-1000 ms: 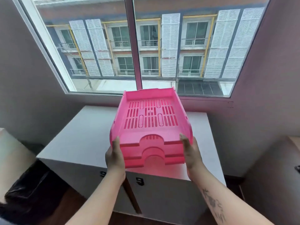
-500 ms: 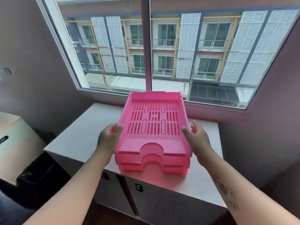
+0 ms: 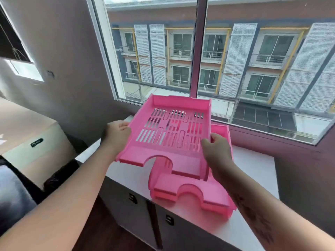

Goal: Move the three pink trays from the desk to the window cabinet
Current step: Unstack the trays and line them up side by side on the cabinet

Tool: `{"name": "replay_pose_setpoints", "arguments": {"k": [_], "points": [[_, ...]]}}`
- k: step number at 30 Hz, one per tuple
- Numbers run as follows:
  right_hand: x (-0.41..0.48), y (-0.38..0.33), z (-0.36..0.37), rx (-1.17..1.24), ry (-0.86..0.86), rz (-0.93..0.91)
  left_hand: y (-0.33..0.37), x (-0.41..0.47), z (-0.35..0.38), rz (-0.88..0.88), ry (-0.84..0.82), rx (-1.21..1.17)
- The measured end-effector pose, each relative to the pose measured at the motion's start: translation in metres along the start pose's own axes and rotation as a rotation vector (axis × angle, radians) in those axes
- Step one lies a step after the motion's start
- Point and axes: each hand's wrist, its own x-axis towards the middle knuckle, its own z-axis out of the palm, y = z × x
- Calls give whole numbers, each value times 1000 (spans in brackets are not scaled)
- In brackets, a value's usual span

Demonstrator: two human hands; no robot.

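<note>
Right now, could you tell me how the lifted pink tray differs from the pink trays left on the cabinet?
The lifted tray is in the air, held by the left hand and right hand; the stacked trays rest on the white cabinet. It tilts and sits further left; they lie flat. Both share the arched front cutout.

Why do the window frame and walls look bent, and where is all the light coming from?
Head view: the wide-angle lens bows the window frame and walls near the edges. Daylight through the window lights the scene and shines through the slots of the lifted tray held by the left hand and right hand. The stacked trays cast a pink glow on the white cabinet. The forearms nearest the camera look soft.
</note>
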Motion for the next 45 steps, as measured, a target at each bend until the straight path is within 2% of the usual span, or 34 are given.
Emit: {"name": "replay_pose_setpoints", "arguments": {"k": [6, 12, 20, 26, 30, 32, 36, 40, 43, 45], "points": [[3, -25, 134, 41, -52, 29, -65, 91, -80, -31, 68, 8], [9, -28, 237, -13, -60, 74, -133, 174, -109, -108, -27, -42], [15, 11, 291, -120, -30, 164, -207, 210, -83, -187, -147, -61], [4, 43, 304, -95, -11, 243, -229, 188, -68, -220, -114, -81], [10, 40, 301, -86, -18, 302, -224, 191, -72, -216, -92, -22], [12, 30, 290, -102, -5, 303, -209, 196, -75, -193, -23, 28], [26, 4, 251, -44, 85, 202, -156, 198, -59, 23, 2, -13], [40, -19, 184, -50, 281, 47, -98, 166, -7, 202, -145, -87], [49, -22, 126, 99, 353, 73, -66, 123, 37, 221, -316, -56], [52, -15, 85, 11, 423, 67, -51, 94, 63, 188, -443, -39]]}}
